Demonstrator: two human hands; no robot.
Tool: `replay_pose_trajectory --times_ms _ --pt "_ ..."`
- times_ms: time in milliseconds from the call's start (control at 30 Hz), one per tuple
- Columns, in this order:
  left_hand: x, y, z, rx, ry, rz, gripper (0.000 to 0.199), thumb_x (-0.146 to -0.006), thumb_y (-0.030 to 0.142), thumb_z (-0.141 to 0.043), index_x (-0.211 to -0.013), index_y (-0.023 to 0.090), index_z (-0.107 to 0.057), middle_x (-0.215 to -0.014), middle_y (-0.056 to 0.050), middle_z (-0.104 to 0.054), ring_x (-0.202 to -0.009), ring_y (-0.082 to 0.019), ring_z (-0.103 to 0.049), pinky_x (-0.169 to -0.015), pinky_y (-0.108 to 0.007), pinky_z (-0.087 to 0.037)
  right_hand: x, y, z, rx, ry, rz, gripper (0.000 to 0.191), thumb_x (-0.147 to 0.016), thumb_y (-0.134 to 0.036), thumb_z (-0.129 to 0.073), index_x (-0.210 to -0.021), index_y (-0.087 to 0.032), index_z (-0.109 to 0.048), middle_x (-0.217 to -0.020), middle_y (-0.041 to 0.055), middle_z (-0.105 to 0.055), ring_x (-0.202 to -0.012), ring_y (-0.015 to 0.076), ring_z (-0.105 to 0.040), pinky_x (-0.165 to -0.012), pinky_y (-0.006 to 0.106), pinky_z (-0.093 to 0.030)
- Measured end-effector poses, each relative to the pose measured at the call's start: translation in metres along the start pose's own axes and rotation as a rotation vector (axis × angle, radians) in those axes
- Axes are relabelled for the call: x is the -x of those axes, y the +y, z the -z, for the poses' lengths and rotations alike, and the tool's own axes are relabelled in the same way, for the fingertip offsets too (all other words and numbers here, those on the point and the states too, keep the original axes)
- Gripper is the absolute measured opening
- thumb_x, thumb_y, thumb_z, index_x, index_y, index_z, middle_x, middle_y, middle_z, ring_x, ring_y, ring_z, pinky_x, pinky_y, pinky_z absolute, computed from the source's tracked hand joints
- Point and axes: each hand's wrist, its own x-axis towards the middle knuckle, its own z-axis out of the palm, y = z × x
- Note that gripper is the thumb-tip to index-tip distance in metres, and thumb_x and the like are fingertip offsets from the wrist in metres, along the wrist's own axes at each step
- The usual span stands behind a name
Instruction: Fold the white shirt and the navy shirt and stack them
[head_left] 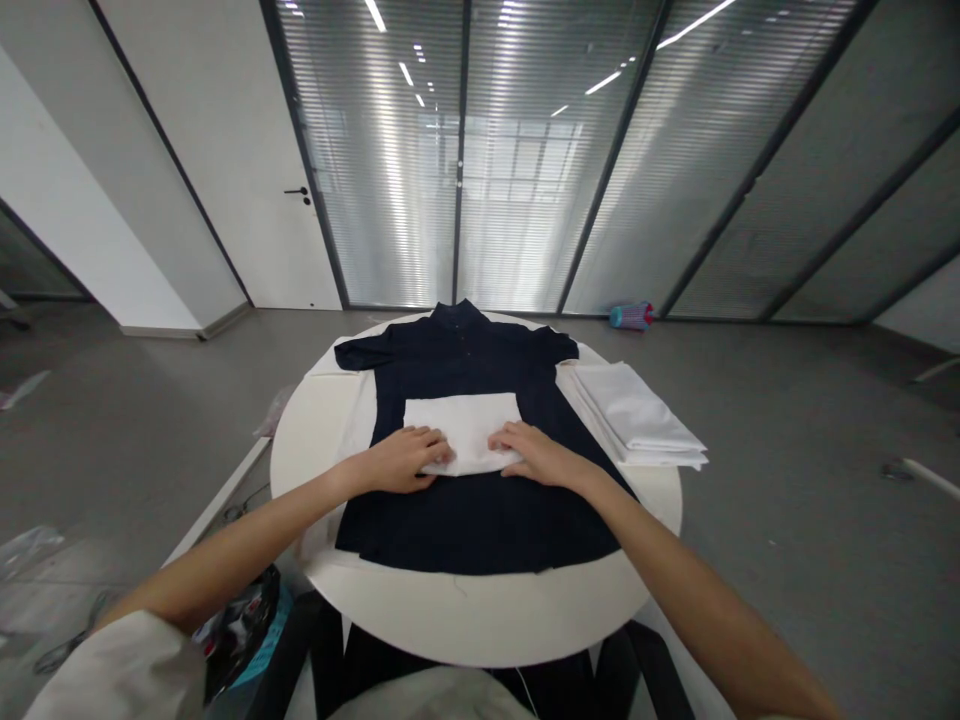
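Nearest us, the rounded edge of a white table (480, 625) curves across the view. On it a navy short-sleeved shirt (480, 525) lies spread flat, its hem towards us. Our two bare hands touch a folded white cloth (465, 425), a flat rectangle on the middle of the shirt. Our left hand (405, 460) rests at the cloth's left side, fingers curled on top; our right hand (544, 458) mirrors it at the right. We cannot tell whether either hand pinches the fabric or only presses it. To the right, a stack of white fabric (637, 405) overhangs the table's edge. Farther on, the shirt's collar lies at the table's far side. Beyond, on the grey floor (780, 420), we see a blue and pink object (632, 317) before a glass partition (517, 220).
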Motion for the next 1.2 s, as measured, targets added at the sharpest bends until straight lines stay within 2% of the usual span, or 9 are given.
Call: replay_pose_trajectory --times_ms 67,133,267,433,633,767,867,967,1200 --pt "-0.003 -0.001 -0.007 0.134 -0.033 0.001 0.029 -0.09 0.046 -0.062 -0.103 0.02 -0.067 -0.099 -0.007 -0.067 -0.09 -0.022 -0.064 -0.083 -0.031 -0.048 -0.004 0.003 -0.005 -0.11 -0.065 0.016 0.023 -0.088 -0.033 -0.071 -0.106 -0.019 -0.072 -0.105 0.0083 -0.069 -0.097 0.0227 -0.064 -0.088 0.034 -0.047" --pt "-0.015 -0.007 -0.004 0.197 0.067 0.092 0.037 -0.098 0.05 -0.049 -0.102 0.019 -0.069 -0.098 -0.007 -0.069 -0.092 -0.022 -0.065 -0.087 -0.032 -0.048 -0.019 0.003 0.002 -0.145 0.024 0.011 0.031 -0.099 -0.042 -0.054 -0.109 -0.021 -0.073 -0.109 0.0082 -0.071 -0.104 0.0229 -0.064 -0.095 0.035 -0.045" --pt "-0.046 -0.028 -0.011 0.175 0.179 0.283 0.05 -0.102 0.049 -0.036 -0.129 0.016 -0.062 -0.132 -0.014 -0.063 -0.124 -0.028 -0.058 -0.105 -0.041 -0.041 -0.061 0.003 -0.001 0.001 0.205 -0.121 0.056 -0.104 -0.051 -0.032 -0.144 -0.019 -0.054 -0.147 0.0125 -0.053 -0.139 0.0291 -0.043 -0.113 0.045 -0.031" --pt "-0.049 -0.04 -0.055 0.163 0.048 0.397 0.062 -0.102 0.054 -0.029 -0.148 0.017 -0.046 -0.149 -0.016 -0.051 -0.137 -0.029 -0.047 -0.112 -0.046 -0.034 -0.076 0.016 -0.053 0.1 -0.025 -0.257 0.072 -0.102 -0.061 -0.021 -0.157 -0.017 -0.035 -0.161 0.0134 -0.032 -0.149 0.0335 -0.024 -0.12 0.054 -0.016" --pt "-0.038 -0.04 -0.059 0.217 0.134 0.434 0.061 -0.095 0.06 -0.044 -0.139 0.02 -0.057 -0.131 -0.015 -0.063 -0.121 -0.029 -0.058 -0.102 -0.043 -0.043 -0.062 0.026 -0.057 0.013 0.155 -0.24 0.063 -0.103 -0.056 -0.026 -0.151 -0.019 -0.043 -0.154 0.0134 -0.044 -0.144 0.0285 -0.035 -0.118 0.047 -0.022" --pt "-0.025 -0.061 -0.051 0.276 0.188 0.555 0.06 -0.088 0.065 -0.05 -0.117 0.016 -0.071 -0.115 -0.017 -0.068 -0.107 -0.031 -0.062 -0.099 -0.042 -0.044 -0.049 0.04 -0.04 -0.005 0.314 -0.536 0.058 -0.101 -0.053 -0.038 -0.143 -0.015 -0.051 -0.137 0.0183 -0.054 -0.127 0.032 -0.05 -0.106 0.047 -0.038" --pt "-0.011 -0.086 -0.049 0.322 0.198 0.69 0.063 -0.082 0.07 -0.05 -0.099 0.015 -0.075 -0.098 -0.017 -0.07 -0.095 -0.032 -0.063 -0.09 -0.04 -0.047 -0.043 0.051 -0.037 -0.044 0.19 -0.713 0.062 -0.098 -0.061 -0.039 -0.13 -0.012 -0.061 -0.128 0.0229 -0.056 -0.122 0.0392 -0.052 -0.101 0.054 -0.04" --pt "-0.002 -0.104 -0.048 0.505 0.037 0.737 0.068 -0.076 0.078 -0.047 -0.09 0.018 -0.075 -0.076 -0.009 -0.069 -0.072 -0.027 -0.063 -0.066 -0.034 -0.047 -0.042 0.057 -0.041 -0.078 0.09 -0.713 0.066 -0.098 -0.065 -0.034 -0.121 -0.013 -0.066 -0.13 0.0242 -0.056 -0.124 0.0418 -0.051 -0.101 0.056 -0.038" --pt "-0.004 -0.103 -0.046 0.627 0.024 0.79 0.081 -0.062 0.085 -0.052 -0.101 0.016 -0.071 -0.071 -0.005 -0.066 -0.068 -0.025 -0.063 -0.06 -0.031 -0.045 -0.043 0.056 -0.037 -0.182 0.07 -0.658 0.067 -0.095 -0.069 -0.039 -0.121 -0.012 -0.064 -0.126 0.0221 -0.062 -0.119 0.0389 -0.056 -0.097 0.047 -0.043"
